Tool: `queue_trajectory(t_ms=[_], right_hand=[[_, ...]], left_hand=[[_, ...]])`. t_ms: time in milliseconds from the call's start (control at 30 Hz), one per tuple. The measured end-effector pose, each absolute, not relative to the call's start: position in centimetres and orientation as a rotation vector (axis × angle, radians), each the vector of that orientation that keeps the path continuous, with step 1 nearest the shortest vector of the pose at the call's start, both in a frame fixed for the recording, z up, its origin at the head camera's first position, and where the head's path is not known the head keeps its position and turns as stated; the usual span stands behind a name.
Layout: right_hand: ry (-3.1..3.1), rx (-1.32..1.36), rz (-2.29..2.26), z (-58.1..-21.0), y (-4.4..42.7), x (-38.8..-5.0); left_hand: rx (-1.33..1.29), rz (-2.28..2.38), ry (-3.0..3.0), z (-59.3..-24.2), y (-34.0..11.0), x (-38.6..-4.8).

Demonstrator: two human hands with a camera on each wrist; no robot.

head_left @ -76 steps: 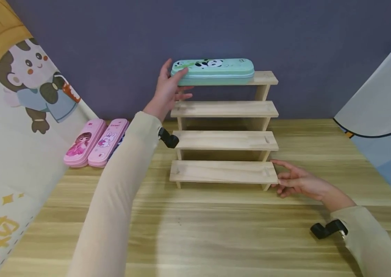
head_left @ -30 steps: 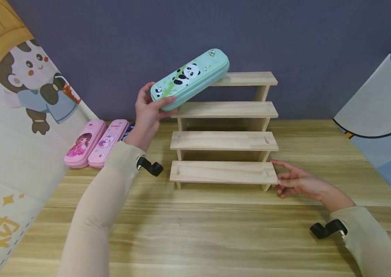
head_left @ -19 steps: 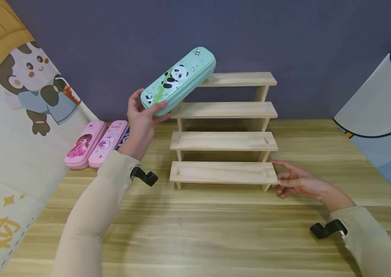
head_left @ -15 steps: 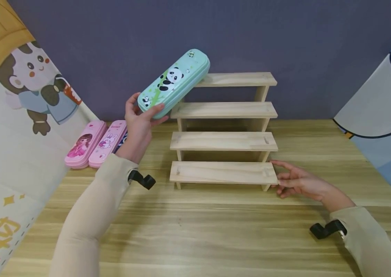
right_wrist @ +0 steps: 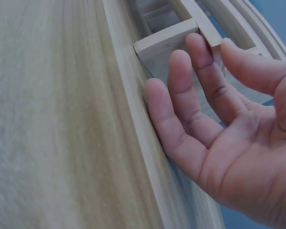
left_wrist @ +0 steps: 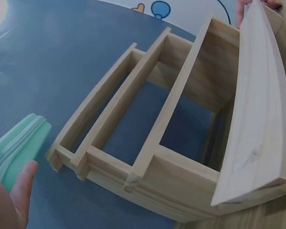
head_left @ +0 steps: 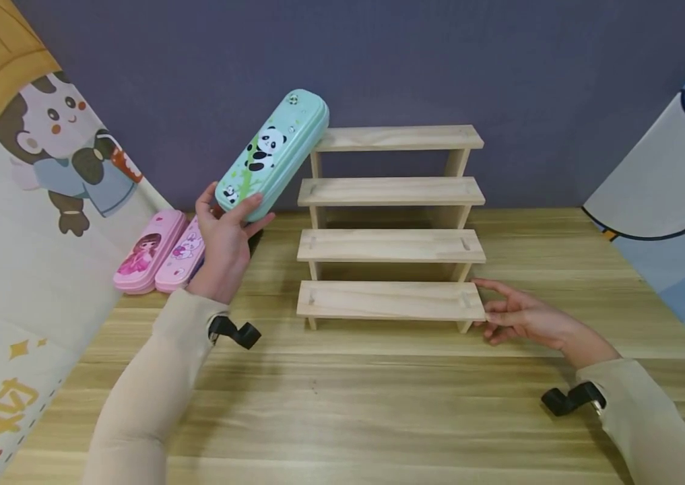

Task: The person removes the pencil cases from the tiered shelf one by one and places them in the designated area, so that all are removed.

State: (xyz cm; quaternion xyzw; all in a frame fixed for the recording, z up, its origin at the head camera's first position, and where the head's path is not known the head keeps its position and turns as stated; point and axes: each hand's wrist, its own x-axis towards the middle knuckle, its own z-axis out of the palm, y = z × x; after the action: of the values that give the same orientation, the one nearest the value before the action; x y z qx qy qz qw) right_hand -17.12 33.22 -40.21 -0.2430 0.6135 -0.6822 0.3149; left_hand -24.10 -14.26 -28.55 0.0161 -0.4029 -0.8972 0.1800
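My left hand grips the lower end of a mint-green pencil case printed with pandas, thumb over the near side. The case is raised and slants up to the right, beside the top left of a stepped wooden stand. In the left wrist view a gap separates the case from the stand. At the stand's lowest step, my right hand holds the right end between thumb and index finger. The right wrist view shows its other fingers loosely bent by the side support.
Two pink pencil cases, one with a doll and one with a rabbit, lie at the table's left; a dark case behind my left wrist is mostly hidden. A dark blue wall rises behind the wooden table.
The panda pencil case has come off the top step, moved left and down with my left hand and tipped steeper. My right hand has stayed at the lowest step.
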Motion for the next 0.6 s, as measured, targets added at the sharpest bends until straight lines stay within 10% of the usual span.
queue_trajectory(t_ms=[600], right_hand=[[1.621,-0.644,-1.799,-40.5,33.3,-17.3]], left_hand=[[0.242,-2.473,-1.076,-31.8,-16.0,-22.3]])
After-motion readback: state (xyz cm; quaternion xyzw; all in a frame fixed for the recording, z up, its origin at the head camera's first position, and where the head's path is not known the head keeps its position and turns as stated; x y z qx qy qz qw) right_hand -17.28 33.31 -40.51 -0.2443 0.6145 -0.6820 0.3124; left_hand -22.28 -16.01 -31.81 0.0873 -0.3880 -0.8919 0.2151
